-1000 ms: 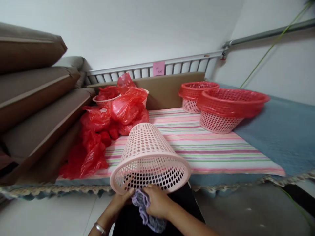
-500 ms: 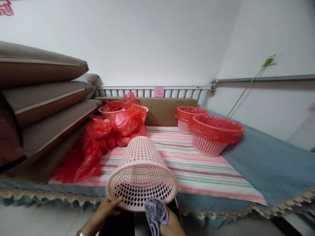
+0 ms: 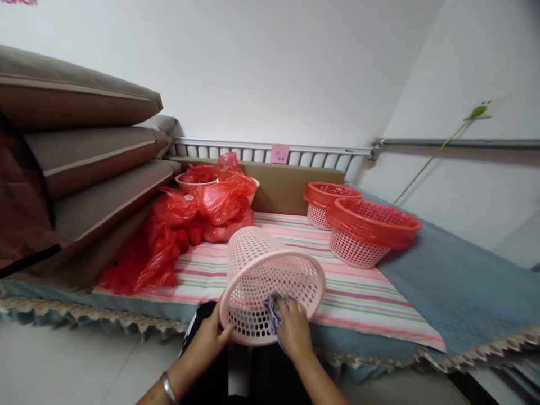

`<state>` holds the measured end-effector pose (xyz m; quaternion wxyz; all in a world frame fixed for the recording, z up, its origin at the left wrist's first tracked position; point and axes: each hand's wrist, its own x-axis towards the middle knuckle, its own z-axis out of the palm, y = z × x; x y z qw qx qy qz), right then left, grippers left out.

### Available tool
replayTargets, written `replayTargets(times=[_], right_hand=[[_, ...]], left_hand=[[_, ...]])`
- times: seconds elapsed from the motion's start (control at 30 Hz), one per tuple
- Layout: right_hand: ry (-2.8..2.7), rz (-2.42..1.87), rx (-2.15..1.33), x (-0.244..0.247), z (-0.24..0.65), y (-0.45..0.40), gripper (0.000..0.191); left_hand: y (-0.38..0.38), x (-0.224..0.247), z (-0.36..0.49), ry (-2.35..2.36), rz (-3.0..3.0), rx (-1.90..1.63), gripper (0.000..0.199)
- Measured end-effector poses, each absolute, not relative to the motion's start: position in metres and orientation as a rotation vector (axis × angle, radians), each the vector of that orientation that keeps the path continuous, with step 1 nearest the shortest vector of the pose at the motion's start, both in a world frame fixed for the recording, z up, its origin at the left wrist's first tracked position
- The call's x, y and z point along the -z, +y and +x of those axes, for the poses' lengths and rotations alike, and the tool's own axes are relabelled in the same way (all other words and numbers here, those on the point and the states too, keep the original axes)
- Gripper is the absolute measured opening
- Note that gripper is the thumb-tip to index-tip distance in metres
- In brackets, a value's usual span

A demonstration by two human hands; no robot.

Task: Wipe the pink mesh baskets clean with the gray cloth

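A pale pink perforated plastic basket point(image 3: 253, 253) lies tipped on its side at the bed's front edge, its mouth facing me. My left hand point(image 3: 210, 337) grips the rim at the lower left, thumb on the inside and the other fingers partly hidden behind the wall. Inside the mouth, my right hand point(image 3: 293, 326) holds a bunched grey-purple cloth point(image 3: 273, 309) against the inner wall. Part of the cloth is covered by the fingers.
Two baskets lined with red bags, one nearer point(image 3: 363, 250) and one behind point(image 3: 318, 216), stand at right on the striped sheet point(image 3: 371, 298). Red plastic bags point(image 3: 164, 242) heap at left beside stacked cushions point(image 3: 97, 152). A green cord point(image 3: 430, 160) hangs from a wall socket.
My right hand has carried the cloth from the lower rim into the basket. The basket has turned, its mouth now more to the right, and my left hand still holds the rim.
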<state>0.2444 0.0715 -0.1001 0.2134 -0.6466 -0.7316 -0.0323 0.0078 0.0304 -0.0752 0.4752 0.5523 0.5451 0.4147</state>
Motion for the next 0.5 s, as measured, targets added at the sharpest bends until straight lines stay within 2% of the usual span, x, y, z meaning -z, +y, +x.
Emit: replayTargets(times=[0.13, 0.23, 0.37, 0.5], right_hand=[[-1.85, -2.059, -0.052, 0.111, 0.229, 0.078, 0.045], [-1.824, -2.017, -0.122, 0.111, 0.224, 0.074, 0.048], [-1.858, -1.93, -0.099, 0.111, 0.223, 0.068, 0.048], [-1.826, -1.897, -0.186, 0.111, 0.216, 0.069, 0.053]], left_hand=[[0.017, 0.112, 0.036, 1.192, 1.625, -0.765, 0.074], [0.018, 0.126, 0.047, 1.06, 1.564, -0.735, 0.072], [0.036, 0.119, 0.05, 1.005, 1.418, -0.801, 0.052], [0.058, 0.109, 0.048, 1.21, 1.264, -0.762, 0.059]])
